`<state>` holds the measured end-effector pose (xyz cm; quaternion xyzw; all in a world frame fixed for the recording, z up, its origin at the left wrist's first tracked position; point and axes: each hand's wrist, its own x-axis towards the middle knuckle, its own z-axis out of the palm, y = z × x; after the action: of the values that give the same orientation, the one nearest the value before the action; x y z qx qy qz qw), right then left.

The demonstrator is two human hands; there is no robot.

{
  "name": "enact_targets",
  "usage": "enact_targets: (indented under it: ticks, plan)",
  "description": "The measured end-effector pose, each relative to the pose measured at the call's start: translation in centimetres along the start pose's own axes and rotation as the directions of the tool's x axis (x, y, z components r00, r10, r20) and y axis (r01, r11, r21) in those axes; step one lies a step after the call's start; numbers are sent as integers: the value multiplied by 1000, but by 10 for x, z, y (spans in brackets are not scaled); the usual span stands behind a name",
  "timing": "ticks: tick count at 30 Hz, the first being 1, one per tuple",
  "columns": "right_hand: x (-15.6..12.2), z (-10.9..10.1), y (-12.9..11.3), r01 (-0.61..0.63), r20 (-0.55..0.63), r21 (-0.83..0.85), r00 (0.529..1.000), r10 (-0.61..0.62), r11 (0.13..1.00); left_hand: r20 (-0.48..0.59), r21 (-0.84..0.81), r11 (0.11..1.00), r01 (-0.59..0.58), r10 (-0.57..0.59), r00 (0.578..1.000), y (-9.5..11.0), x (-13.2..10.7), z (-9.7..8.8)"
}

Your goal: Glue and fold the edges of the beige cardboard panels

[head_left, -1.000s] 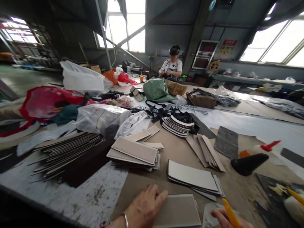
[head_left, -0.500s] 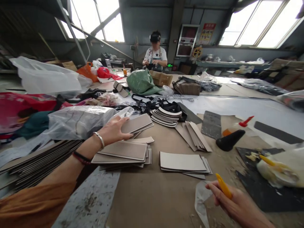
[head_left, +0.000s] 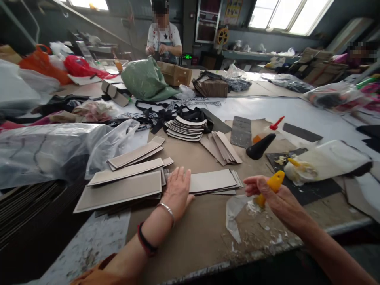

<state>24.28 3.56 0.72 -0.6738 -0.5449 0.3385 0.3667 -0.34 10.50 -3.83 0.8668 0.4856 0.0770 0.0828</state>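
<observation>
My left hand (head_left: pixel 178 194) lies flat with its fingers stretched out. It touches the left end of a short stack of pale rectangular panels (head_left: pixel 212 181). Left of it are more stacked grey-beige panels (head_left: pixel 121 192), with light edges and fanned layers. My right hand (head_left: pixel 280 202) is closed around a yellow-handled glue spreader (head_left: pixel 276 181), held upright above the table; its working end is mostly hidden. Below and left of that hand lies a thin whitish strip (head_left: pixel 233 217), beside a patch of white residue (head_left: pixel 253 206).
Curved panels (head_left: pixel 187 128) and narrow panels (head_left: pixel 225 146) lie behind the stacks. To the right are a black cone-shaped piece (head_left: pixel 260 146), a red-tipped bottle (head_left: pixel 276 124) and a glue-smeared white container (head_left: pixel 326 162). Clear plastic bags (head_left: pixel 53 146) crowd the left. A co-worker (head_left: pixel 164 39) stands opposite.
My left hand has left the panels at the back left and come right and nearer, to the pale stack. My right hand has risen with the yellow spreader. The view has turned right and down.
</observation>
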Motion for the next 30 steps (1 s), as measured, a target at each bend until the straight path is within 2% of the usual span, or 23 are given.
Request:
enact_targets:
  ticks: [2, 4, 6, 8, 9, 11, 14, 18, 24, 30]
  plan:
    - [-5, -16, 8, 2, -90, -72, 996, -8, 997, -61, 16, 999, -40, 41, 997, -7, 2, 13]
    - [-10, -41, 20, -46, -257, -208, 966, -9, 977, -162, 22, 995, -101, 103, 981, -14, 1, 22]
    - [-15, -72, 34, -160, -455, -338, 891, -12, 927, -231, 43, 987, -155, 161, 960, -18, -1, 28]
    - [-19, -103, 46, -268, -602, -343, 799, 8, 900, -261, 74, 979, -190, 203, 944, -19, -3, 31]
    - [-21, -118, 51, -284, -642, -307, 766, 23, 909, -265, 90, 976, -200, 217, 940, -19, -4, 33]
    - [-20, -140, 58, -252, -670, -245, 742, 24, 936, -251, 113, 971, -211, 234, 939, -20, -5, 37]
    - [-11, -159, 65, -208, -658, -272, 753, -24, 940, -174, 150, 958, -246, 271, 947, -27, -5, 43]
    - [8, -165, 73, -246, -630, -397, 774, -68, 884, -119, 162, 946, -282, 303, 946, -35, -5, 49]
    - [33, -161, 92, -252, -545, -558, 830, -120, 791, -260, 117, 939, -323, 343, 903, -35, -10, 59]
    - [43, -160, 105, -178, -399, -645, 908, -129, 743, -383, 117, 924, -363, 379, 842, -38, -15, 66]
